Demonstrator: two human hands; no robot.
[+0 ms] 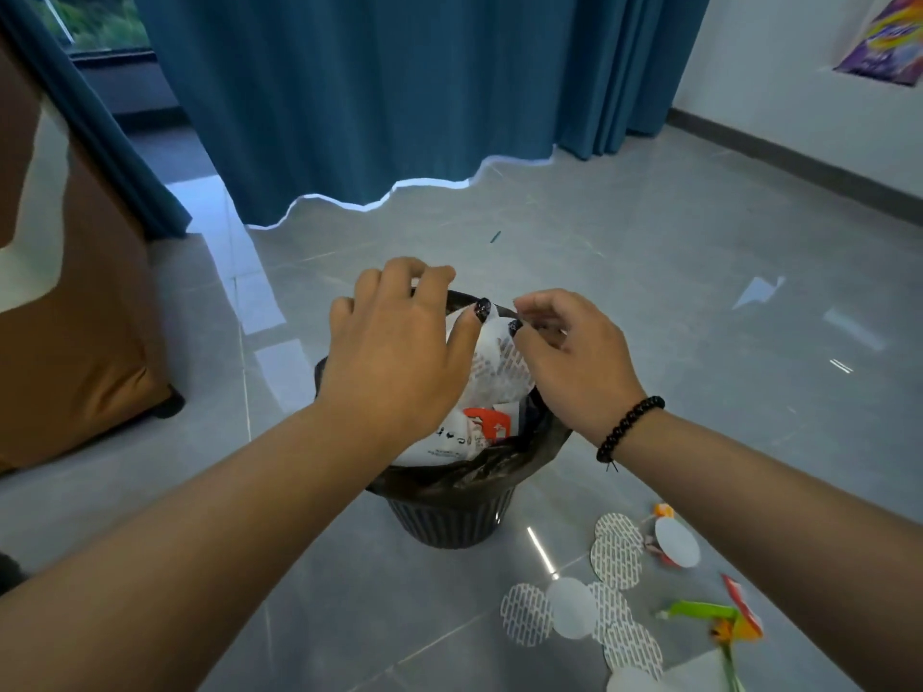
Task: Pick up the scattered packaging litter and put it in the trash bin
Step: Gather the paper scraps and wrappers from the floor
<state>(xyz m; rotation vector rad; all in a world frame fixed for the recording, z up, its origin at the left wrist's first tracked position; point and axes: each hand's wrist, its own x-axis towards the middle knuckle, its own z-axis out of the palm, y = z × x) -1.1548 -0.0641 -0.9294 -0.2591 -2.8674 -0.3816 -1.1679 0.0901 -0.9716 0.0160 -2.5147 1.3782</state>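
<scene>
Both forearms are extended forward from the lower frame edge and converge over the trash bin (pixel 452 516), which stands on the floor (pixel 649 272). The left hand (pixel 394 352) is held palm-down above the bin mouth, fingers loosely curved; whether anything is gripped beneath it cannot be told. The right hand (pixel 574 357), with a bead bracelet (pixel 630 428) at the wrist, is curled, thumb and fingertips pinched near the bin's far rim, apparently on the liner (pixel 474 472) or a paper piece; which one cannot be told. White packaging (pixel 494 372) is piled inside, probably being pressed down. Round patterned discs (pixel 617 554) and coloured wrappers (pixel 719 619) are left on the floor to the right, near the bin, so the task is judged unfinished
</scene>
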